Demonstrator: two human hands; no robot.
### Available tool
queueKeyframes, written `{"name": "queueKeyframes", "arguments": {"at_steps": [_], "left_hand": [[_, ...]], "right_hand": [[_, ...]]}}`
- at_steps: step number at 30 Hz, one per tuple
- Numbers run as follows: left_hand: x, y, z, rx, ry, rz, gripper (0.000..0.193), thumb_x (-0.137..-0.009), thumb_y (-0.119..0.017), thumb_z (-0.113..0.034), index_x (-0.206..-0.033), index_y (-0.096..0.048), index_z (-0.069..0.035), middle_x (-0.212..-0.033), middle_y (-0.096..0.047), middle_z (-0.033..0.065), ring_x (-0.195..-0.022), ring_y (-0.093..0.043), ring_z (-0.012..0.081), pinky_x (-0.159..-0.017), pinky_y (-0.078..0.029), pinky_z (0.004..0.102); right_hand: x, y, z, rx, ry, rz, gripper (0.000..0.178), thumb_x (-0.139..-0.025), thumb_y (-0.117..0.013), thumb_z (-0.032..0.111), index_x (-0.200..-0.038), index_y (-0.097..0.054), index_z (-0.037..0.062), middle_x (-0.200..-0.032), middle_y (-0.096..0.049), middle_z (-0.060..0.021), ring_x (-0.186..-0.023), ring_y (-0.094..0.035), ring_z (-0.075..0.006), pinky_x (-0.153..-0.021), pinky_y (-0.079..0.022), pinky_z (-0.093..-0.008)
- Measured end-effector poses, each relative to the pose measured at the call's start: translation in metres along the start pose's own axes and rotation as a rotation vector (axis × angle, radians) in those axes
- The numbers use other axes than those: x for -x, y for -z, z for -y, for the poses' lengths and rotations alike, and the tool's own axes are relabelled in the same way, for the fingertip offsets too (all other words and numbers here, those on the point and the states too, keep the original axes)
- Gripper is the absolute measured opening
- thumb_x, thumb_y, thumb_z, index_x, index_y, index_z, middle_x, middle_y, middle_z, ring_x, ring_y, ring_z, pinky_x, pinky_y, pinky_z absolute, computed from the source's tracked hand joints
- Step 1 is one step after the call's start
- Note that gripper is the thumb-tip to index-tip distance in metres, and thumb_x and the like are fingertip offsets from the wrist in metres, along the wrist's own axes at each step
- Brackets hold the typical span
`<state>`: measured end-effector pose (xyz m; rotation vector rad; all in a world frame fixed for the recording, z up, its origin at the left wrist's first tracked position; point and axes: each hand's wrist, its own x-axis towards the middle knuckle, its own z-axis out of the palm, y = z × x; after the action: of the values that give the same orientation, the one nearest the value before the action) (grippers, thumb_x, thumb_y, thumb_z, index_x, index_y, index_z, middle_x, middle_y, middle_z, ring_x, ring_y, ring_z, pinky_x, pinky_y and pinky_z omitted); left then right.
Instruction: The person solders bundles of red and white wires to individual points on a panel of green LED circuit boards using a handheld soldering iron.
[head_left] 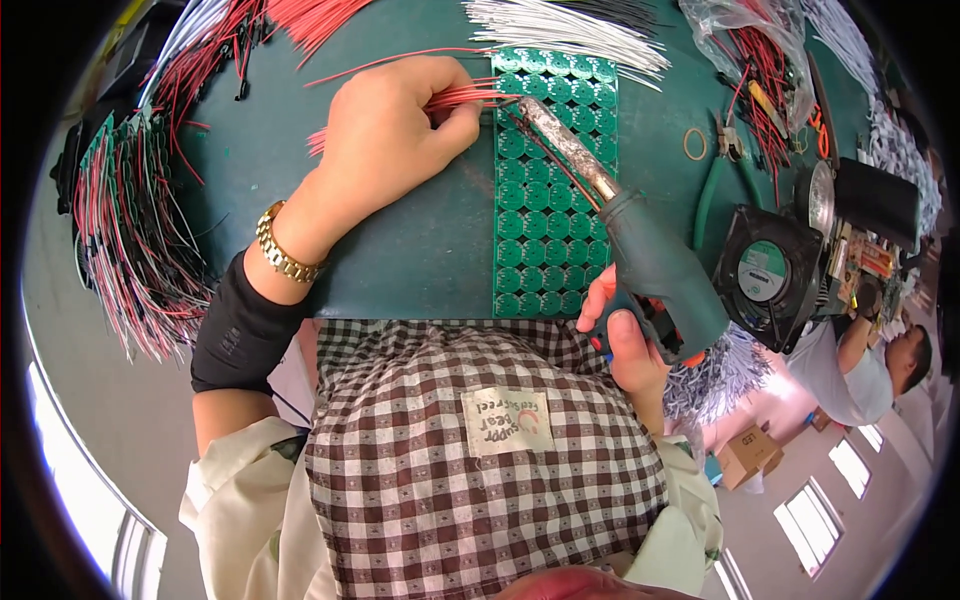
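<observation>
A green panel of small round circuit boards (535,225) lies on the table in front of me, reaching to its near edge. My left hand (400,115) is closed around a small bunch of red wires (468,96), their ends over the panel's upper left part. In my right hand (630,340) is a green-bodied soldering gun (665,270). Its metal barrel slants up and left across the panel, with the tip beside the ends of the red wires. One more red wire (385,62) runs to the panel's top left corner.
White wires (570,35) and loose red wires (312,20) lie along the back. Wired boards (135,220) hang at the left. To the right are green-handled pliers (728,165), a rubber band (695,145), a black fan (770,275) and a plastic bag (755,40). Another person (870,365) sits far right.
</observation>
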<state>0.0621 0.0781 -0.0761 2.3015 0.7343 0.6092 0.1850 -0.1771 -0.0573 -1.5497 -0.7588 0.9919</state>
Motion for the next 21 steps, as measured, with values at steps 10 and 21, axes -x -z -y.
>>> {"name": "queueKeyframes", "arguments": {"at_steps": [10, 21], "left_hand": [[0.001, -0.002, -0.001, -0.046, -0.032, -0.021, 0.008, -0.072, -0.065, -0.014, -0.071, -0.060, -0.007, -0.065, -0.059, 0.0069, -0.056, -0.058, 0.0259, -0.051, -0.045, 0.0348], [0.001, -0.004, 0.004, -0.050, -0.070, -0.028, 0.009, -0.073, -0.065, -0.014, -0.073, -0.061, -0.006, -0.066, -0.059, 0.0081, -0.058, -0.058, 0.0270, -0.052, -0.045, 0.0359]], "right_hand": [[-0.003, -0.007, 0.008, -0.146, 0.087, 0.002, 0.047, -0.088, -0.058, 0.034, -0.114, -0.046, -0.0024, -0.079, -0.055, -0.0117, -0.062, -0.055, -0.0170, -0.055, -0.047, -0.0284], [0.020, -0.004, -0.005, -0.342, 0.005, -0.019, 0.069, -0.084, -0.061, 0.052, -0.125, -0.038, 0.0026, -0.082, -0.054, -0.0110, -0.067, -0.057, -0.0210, -0.063, -0.049, -0.0346]]}}
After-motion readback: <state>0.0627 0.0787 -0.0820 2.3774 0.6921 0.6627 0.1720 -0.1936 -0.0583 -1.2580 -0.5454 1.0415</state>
